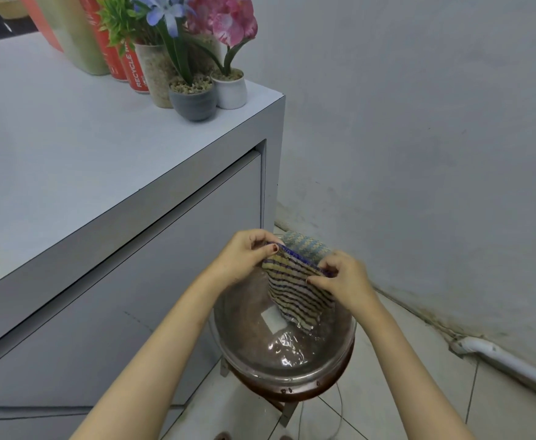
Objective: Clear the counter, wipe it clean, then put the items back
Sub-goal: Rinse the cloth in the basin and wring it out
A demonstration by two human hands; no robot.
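A striped blue and cream cloth [295, 290] hangs between my two hands over a clear bowl [247, 347] that holds water. My left hand [244, 257] pinches the cloth's upper left corner and my right hand [342, 279] pinches its upper right corner. The cloth's lower end dips into the bowl. The white counter [79, 160] stands to the left. At its far right corner stand three potted artificial plants: a grey pot [193, 103], a white pot [230, 90] and a tall speckled pot [157, 74].
Red cans [133, 71] and a pale green container [79, 36] stand behind the pots. The bowl rests on a brown stool [295, 392] on the tiled floor. A grey wall [419, 122] rises on the right, with a white pipe [508, 363] along its base.
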